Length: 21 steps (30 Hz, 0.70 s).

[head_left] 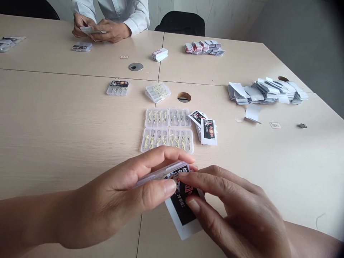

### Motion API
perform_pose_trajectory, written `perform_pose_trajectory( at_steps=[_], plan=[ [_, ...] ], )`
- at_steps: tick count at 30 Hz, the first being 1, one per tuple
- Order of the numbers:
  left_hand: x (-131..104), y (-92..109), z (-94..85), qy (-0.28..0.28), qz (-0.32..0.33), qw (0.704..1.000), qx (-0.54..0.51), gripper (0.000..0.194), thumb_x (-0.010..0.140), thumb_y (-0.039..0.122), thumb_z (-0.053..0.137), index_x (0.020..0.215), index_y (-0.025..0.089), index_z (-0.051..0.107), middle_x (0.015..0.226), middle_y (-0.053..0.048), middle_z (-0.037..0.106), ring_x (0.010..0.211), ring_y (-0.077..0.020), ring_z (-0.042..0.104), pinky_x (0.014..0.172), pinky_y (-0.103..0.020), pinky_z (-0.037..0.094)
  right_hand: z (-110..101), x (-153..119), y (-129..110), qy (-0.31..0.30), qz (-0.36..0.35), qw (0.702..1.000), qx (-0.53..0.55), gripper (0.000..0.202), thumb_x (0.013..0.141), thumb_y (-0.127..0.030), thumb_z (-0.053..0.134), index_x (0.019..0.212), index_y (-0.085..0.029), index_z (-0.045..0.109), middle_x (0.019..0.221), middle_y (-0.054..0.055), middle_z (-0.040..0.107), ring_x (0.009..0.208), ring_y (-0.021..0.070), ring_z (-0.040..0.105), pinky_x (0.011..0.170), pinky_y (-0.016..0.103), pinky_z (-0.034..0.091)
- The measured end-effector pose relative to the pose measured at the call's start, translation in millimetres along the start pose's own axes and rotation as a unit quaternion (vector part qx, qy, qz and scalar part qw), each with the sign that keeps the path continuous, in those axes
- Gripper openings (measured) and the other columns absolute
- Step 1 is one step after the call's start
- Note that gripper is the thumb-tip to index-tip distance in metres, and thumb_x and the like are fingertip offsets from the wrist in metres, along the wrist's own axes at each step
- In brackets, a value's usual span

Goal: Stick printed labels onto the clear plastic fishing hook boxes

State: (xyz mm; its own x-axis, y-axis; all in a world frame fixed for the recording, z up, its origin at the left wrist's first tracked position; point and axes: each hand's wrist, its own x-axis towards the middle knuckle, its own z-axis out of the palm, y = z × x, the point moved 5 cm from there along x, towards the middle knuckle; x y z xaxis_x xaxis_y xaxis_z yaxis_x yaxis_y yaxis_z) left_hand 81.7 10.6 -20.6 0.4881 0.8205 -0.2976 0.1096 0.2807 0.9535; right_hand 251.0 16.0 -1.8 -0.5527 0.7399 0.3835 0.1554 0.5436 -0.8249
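Note:
My left hand [113, 200] is wrapped round a clear plastic box [158, 172], whose edge shows between thumb and fingers. Its thumb presses on a black-and-white printed card [182, 211] that lies at a slant against the box. From the right, my right hand [236, 211] has its thumb and index finger closed on the same card. The fingers hide most of the box. Just beyond my hands, several clear boxes of fishing hooks [157, 118] with yellow line lie side by side. A pile of printed cards [209, 132] is to their right.
Two stacked hook boxes [158, 92] and a labelled box [118, 88] lie farther back. Folded white papers [268, 91] are heaped at the right. Across the table [67, 125], a person's hands [107, 30] hold a clear item. A cable hole [184, 97] opens mid-table.

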Motion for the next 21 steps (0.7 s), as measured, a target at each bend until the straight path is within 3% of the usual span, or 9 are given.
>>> perform_pose_trajectory(
  at_steps=[8, 12, 21],
  plan=[
    [1.3, -0.7, 0.4, -0.014, 0.029, 0.999, -0.001, 0.026, 0.102, 0.036, 0.054, 0.126, 0.039, 0.064, 0.124, 0.006, 0.071, 0.114, -0.0188, 0.065, 0.107, -0.031, 0.05, 0.2, -1.8, 1.1, 0.0, 0.017, 1.0, -0.005, 0.03, 0.092, -0.008, 0.065, 0.12, -0.017, 0.066, 0.091, 0.004, 0.076, 0.075, 0.0104, 0.073, 0.071, 0.015, 0.061],
    [2.5, -0.8, 0.8, -0.021, 0.056, 0.998, -0.011, 0.027, 0.105, 0.032, 0.049, 0.128, 0.037, 0.062, 0.126, 0.004, 0.07, 0.118, -0.0168, 0.062, 0.105, -0.025, 0.048, 0.5, -1.0, 0.2, 0.018, -0.007, 1.0, -0.018, 0.027, 0.091, -0.006, 0.065, 0.117, -0.011, 0.068, 0.093, 0.005, 0.077, 0.081, 0.0084, 0.074, 0.077, 0.011, 0.06],
    [0.6, -0.8, 2.6, -0.027, 0.056, 0.998, -0.019, 0.027, 0.106, 0.032, 0.048, 0.128, 0.039, 0.061, 0.127, 0.007, 0.068, 0.123, -0.0127, 0.058, 0.102, -0.016, 0.046, 0.7, -0.9, -0.4, 0.019, -0.009, 1.0, -0.018, 0.024, 0.09, -0.006, 0.065, 0.114, -0.009, 0.069, 0.095, 0.005, 0.078, 0.085, 0.0068, 0.074, 0.083, 0.007, 0.057]
  ],
)
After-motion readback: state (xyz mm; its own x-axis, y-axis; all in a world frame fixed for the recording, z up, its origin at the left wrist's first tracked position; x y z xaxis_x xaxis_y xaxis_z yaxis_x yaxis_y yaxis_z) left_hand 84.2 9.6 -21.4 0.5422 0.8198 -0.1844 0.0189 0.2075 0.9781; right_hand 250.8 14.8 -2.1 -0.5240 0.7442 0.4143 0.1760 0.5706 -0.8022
